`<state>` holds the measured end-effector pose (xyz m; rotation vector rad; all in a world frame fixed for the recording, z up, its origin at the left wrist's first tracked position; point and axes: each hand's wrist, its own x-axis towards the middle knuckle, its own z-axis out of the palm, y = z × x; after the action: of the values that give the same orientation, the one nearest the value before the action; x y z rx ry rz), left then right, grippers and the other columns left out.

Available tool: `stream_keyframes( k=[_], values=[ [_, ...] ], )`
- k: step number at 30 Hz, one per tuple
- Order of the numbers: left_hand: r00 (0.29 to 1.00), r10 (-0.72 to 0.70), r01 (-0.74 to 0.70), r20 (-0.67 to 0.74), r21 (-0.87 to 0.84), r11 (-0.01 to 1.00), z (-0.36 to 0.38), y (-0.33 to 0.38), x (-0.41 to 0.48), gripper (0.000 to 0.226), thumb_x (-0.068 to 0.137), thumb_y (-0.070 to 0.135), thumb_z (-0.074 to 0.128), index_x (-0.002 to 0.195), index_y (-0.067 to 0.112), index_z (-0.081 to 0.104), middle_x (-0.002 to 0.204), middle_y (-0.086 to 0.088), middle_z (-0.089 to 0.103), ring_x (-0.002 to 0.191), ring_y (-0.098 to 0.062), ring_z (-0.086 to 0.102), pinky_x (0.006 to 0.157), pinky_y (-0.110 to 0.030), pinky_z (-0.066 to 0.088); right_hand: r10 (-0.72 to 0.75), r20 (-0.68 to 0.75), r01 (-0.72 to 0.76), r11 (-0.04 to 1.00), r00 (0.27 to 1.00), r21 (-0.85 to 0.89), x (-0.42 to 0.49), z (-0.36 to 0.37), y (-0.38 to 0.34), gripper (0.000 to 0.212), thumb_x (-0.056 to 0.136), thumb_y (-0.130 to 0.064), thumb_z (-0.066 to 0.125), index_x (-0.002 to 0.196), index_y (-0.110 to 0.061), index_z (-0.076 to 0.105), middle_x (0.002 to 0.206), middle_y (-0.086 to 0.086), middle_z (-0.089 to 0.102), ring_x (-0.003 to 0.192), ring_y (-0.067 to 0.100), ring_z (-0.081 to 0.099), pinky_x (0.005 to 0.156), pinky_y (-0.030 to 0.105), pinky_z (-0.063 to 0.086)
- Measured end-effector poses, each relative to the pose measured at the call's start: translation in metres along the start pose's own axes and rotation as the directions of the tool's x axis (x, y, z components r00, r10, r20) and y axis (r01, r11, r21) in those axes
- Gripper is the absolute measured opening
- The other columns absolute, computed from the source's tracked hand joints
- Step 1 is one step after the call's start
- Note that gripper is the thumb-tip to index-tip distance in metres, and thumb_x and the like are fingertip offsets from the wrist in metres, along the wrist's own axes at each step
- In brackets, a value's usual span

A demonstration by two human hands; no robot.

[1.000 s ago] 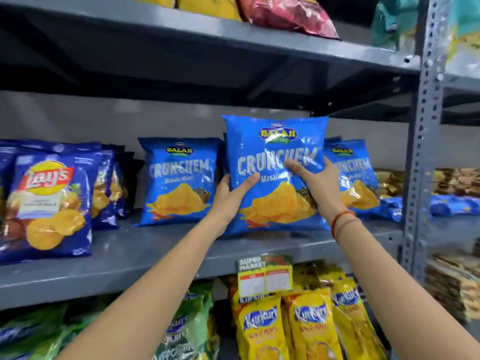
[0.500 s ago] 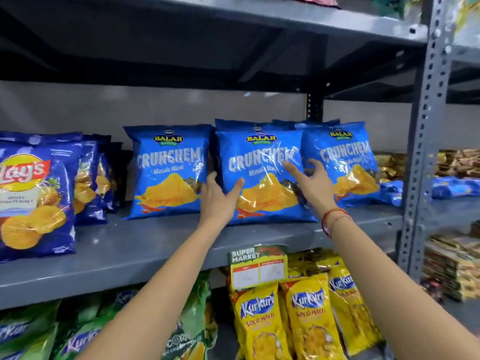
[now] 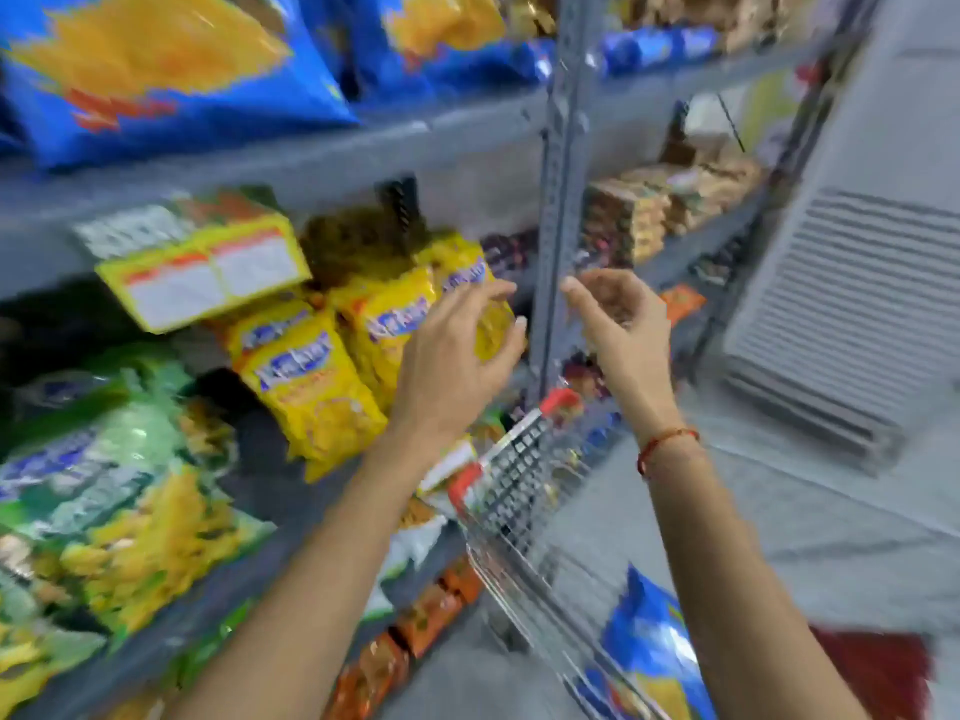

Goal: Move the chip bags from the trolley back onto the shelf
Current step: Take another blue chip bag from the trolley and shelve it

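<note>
Head view, blurred by motion, looks down past the shelf edge [image 3: 311, 163] toward a wire trolley [image 3: 519, 485] with red corner caps, parked on the floor just beside the shelving. Both hands hang in the air in front of the upright post [image 3: 561, 200], empty. The left hand [image 3: 457, 356] has its fingers spread and loosely curled, in front of the yellow snack packs [image 3: 306, 387] on the lower shelf but gripping none of them. The right hand [image 3: 623, 330] is half open too, thumb out, holding nothing; a red thread [image 3: 667, 446] circles its wrist.

One blue chip bag [image 3: 649, 652] lies in the trolley basket, low at the right — the next thing to go back, by my reading. More blue bags [image 3: 156, 70] of the same colouring already stand on the shelf above.

Such a bag should be very light and puffed with air, its film slick and crinkly, the chips inside easy to crush. A hard squeeze in the middle would break them, and a pinch at one corner would let it swing. Better, I judge, to take it by both side edges with flat palms, or by the crimped top seam, and lift it clear of the wire rim — the basket side is where it could snag.
</note>
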<state>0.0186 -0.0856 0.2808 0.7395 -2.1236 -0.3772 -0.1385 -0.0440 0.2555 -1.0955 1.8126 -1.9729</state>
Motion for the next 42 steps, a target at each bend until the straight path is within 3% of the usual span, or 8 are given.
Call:
stream_keyframes(
  k=[5,13,20,28,32,35,39,42],
  values=[
    [0.920,-0.071,0.094,0.385,-0.040,0.995,0.109,-0.016,-0.040,0.031,0.085,0.017,0.065,0.112,0.002,0.061,0.110,-0.019,0.065,0.104,-0.033,0.060,0.090,-0.034,0.039,0.347,-0.135,-0.364,0.922,0.928,-0.130,-0.046,-0.079,0.120,0.021,0.083,-0.025,0.074,0.091,-0.010,0.063,0.082,0.009,0.064,0.074,0.014,0.059,0.069,0.022,0.048],
    [0.515,-0.195,0.253,0.835,0.070,0.965,0.265,-0.043,-0.131,0.044,0.087,0.019,0.064,0.124,-0.002,0.053,0.124,-0.025,0.059,0.116,-0.035,0.054,0.094,-0.032,0.035,0.759,-0.293,-0.810,0.505,0.581,-0.298,-0.148,-0.183,0.276,0.046,0.085,-0.025,0.071,0.112,0.010,0.061,0.112,0.028,0.067,0.100,0.027,0.063,0.087,0.036,0.046],
    [0.081,-0.404,0.289,0.911,0.366,0.885,0.355,-0.075,-0.191,0.060,0.089,0.031,0.061,0.136,0.000,0.041,0.141,-0.021,0.047,0.126,-0.036,0.047,0.099,-0.037,0.039,0.900,-0.313,-0.943,0.235,0.302,-0.234,-0.227,-0.216,0.356,0.057,0.083,-0.027,0.074,0.126,0.006,0.057,0.128,0.022,0.062,0.120,0.034,0.059,0.091,0.030,0.044],
    [-0.204,-0.482,0.576,0.852,0.503,0.644,0.427,-0.099,-0.241,0.109,0.057,0.045,0.084,0.143,0.006,0.030,0.147,-0.012,0.041,0.129,-0.028,0.045,0.104,-0.035,0.041,0.966,-0.225,-0.979,0.157,0.125,0.131,-0.258,-0.218,0.429,0.079,0.073,-0.032,0.082,0.135,-0.003,0.044,0.135,0.013,0.058,0.117,0.028,0.060,0.100,0.041,0.049],
    [-0.373,-0.349,0.577,0.860,0.510,0.639,0.439,-0.104,-0.271,0.107,0.048,0.040,0.090,0.139,0.013,0.040,0.145,-0.004,0.046,0.127,-0.021,0.048,0.107,-0.041,0.041,0.979,-0.169,-0.966,0.147,0.113,0.210,-0.267,-0.213,0.451,0.091,0.071,-0.038,0.083,0.141,-0.003,0.038,0.139,0.011,0.055,0.122,0.027,0.058,0.105,0.042,0.047],
    [-0.377,-0.386,0.595,0.842,0.540,0.596,0.444,-0.110,-0.281,0.137,0.023,0.048,0.091,0.142,0.011,0.034,0.149,-0.008,0.040,0.134,-0.028,0.041,0.112,-0.043,0.035,0.963,-0.216,-0.945,0.213,0.160,0.249,-0.269,-0.211,0.457,0.044,0.069,-0.032,0.085,0.104,-0.017,0.063,0.100,-0.003,0.070,0.079,-0.001,0.071,0.072,0.016,0.057],
    [-0.374,-0.408,0.660,0.833,0.548,0.514,0.440,-0.108,-0.267,0.070,0.058,0.025,0.089,0.119,0.014,0.057,0.125,-0.007,0.065,0.096,-0.019,0.067,0.078,-0.028,0.058,0.940,-0.212,-0.917,0.314,0.265,0.245,-0.246,-0.208,0.444,0.028,0.071,-0.023,0.084,0.094,-0.017,0.069,0.103,0.010,0.075,0.084,0.020,0.073,0.084,0.038,0.060],
    [-0.332,-0.405,0.713,0.852,0.508,0.484,0.427,-0.099,-0.242,0.062,0.066,0.022,0.084,0.121,0.014,0.057,0.119,-0.006,0.068,0.091,-0.018,0.067,0.072,-0.029,0.058,0.913,-0.203,-0.900,0.391,0.353,0.191,-0.215,-0.210,0.425,0.031,0.070,-0.027,0.085,0.095,-0.019,0.068,0.102,0.007,0.075,0.093,0.024,0.072,0.084,0.037,0.059]
  ],
)
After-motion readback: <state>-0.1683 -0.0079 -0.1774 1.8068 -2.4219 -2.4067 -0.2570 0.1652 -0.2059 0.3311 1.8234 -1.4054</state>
